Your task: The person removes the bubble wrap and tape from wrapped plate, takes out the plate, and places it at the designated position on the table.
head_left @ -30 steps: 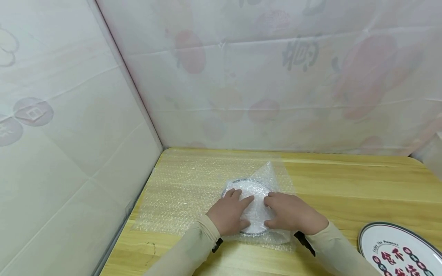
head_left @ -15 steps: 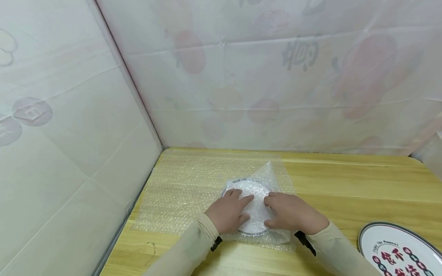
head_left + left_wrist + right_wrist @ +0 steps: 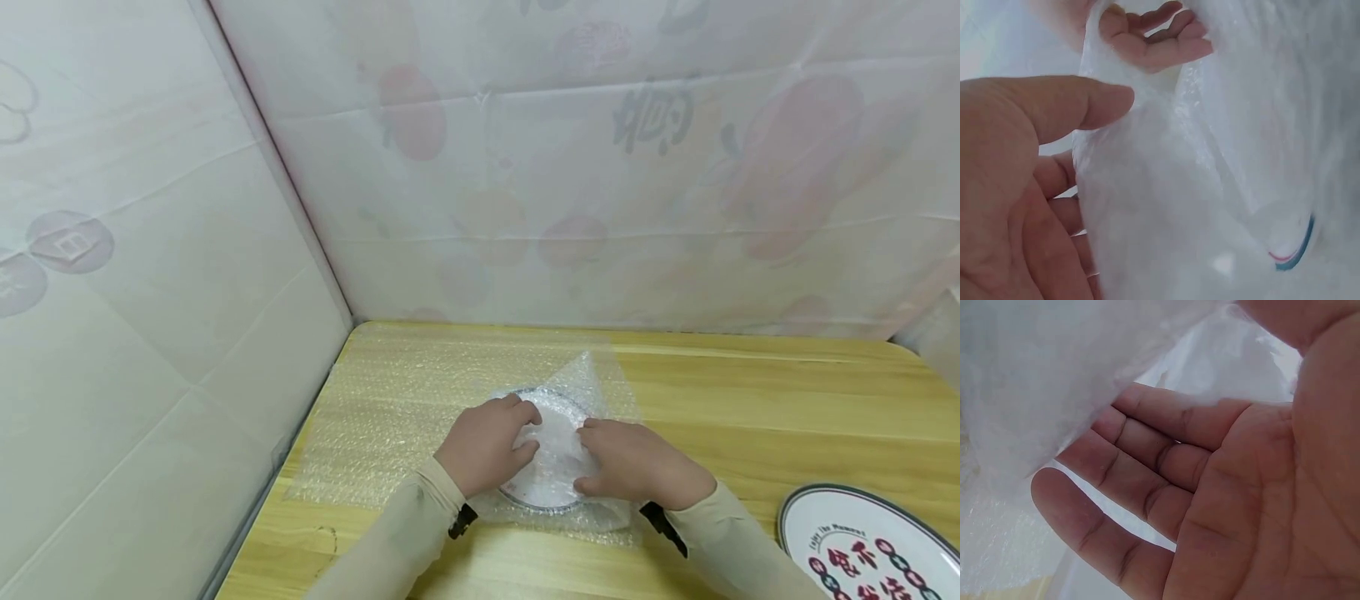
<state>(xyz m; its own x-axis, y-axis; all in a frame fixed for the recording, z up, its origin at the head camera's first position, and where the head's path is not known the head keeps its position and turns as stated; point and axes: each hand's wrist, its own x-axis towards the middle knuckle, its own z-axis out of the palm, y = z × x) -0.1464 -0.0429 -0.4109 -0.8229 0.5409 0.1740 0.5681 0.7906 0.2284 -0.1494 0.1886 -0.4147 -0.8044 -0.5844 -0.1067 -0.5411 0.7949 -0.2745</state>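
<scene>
A round white plate with a dark rim (image 3: 542, 507) lies on the table, covered by folded bubble wrap (image 3: 558, 467). My left hand (image 3: 489, 442) is over the plate's left side. In the left wrist view its thumb lies on the near side of a wrap edge (image 3: 1141, 206), with the fingers behind it. My right hand (image 3: 637, 462) is at the plate's right side, thumb and fingers at the wrap. In the right wrist view a wrap layer (image 3: 1035, 381) covers its fingertips. A bit of blue and red plate rim (image 3: 1297, 250) shows through the wrap.
A bubble wrap sheet (image 3: 390, 400) spreads leftward over the wooden table (image 3: 750, 400). A larger white plate with red characters and a green rim (image 3: 862, 533) sits at the right front. Printed cloth walls (image 3: 525, 167) stand behind and at left.
My left hand has shifted up and slightly left, its fingers drawing in from a spread pose on the wrap. More of the plate's lower left rim shows. The right hand has hardly moved.
</scene>
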